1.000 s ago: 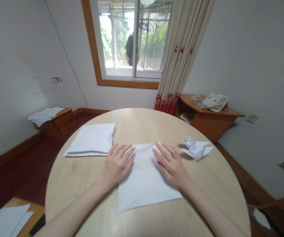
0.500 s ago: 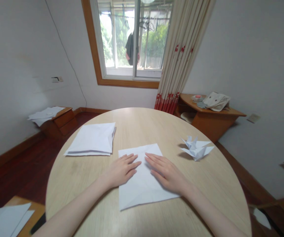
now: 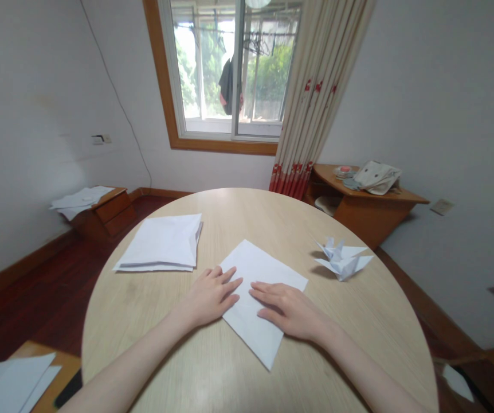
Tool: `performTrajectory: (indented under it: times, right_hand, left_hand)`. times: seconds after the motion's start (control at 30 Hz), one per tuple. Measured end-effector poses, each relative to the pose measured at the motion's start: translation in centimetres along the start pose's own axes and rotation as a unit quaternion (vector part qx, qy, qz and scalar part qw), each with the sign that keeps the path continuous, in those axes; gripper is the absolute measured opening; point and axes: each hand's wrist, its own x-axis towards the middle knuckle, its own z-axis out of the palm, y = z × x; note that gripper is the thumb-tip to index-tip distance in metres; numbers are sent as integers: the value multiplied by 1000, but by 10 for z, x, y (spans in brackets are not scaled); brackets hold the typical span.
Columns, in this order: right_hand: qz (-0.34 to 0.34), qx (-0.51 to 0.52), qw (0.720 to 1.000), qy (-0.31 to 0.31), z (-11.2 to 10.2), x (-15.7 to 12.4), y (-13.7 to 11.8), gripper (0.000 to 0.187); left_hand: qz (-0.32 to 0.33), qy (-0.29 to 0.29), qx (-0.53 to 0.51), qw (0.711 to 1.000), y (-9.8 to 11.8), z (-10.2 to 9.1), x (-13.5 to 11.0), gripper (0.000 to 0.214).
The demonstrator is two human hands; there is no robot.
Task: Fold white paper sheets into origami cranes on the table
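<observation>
A white sheet of paper (image 3: 258, 261) lies turned cornerwise on the round wooden table (image 3: 247, 218), one corner pointing away and another towards me. My left hand (image 3: 215, 295) rests on its left edge with the fingers spread. Flat on its right part lies my right hand (image 3: 285, 307), fingers stretched out and thumb a little apart. Both hands touch the paper without gripping it, and they cover part of its left and right sides.
A stack of white paper (image 3: 161, 241) lies at the table's left. Folded paper cranes (image 3: 341, 261) stand at the right. More paper sheets (image 3: 10, 381) are at the lower left. A corner cabinet (image 3: 371, 206) with a cloth bag (image 3: 376, 175) stands beyond the table.
The paper has turned clockwise under my hands, from roughly square-on to cornerwise. My hands have shifted only slightly and still lie on it.
</observation>
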Motion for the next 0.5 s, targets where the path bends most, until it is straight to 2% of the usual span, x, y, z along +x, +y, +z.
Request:
performTrajectory:
  times: [0.23, 0.5]
  right_hand:
    - [40, -3, 999, -30, -5, -1, 1, 52]
    - [74, 11, 997, -34, -4, -3, 12, 56]
  left_hand:
    - [18, 18, -17, 1000, 1, -5, -2, 46]
    - [46, 57, -76, 994, -2, 0, -1, 32]
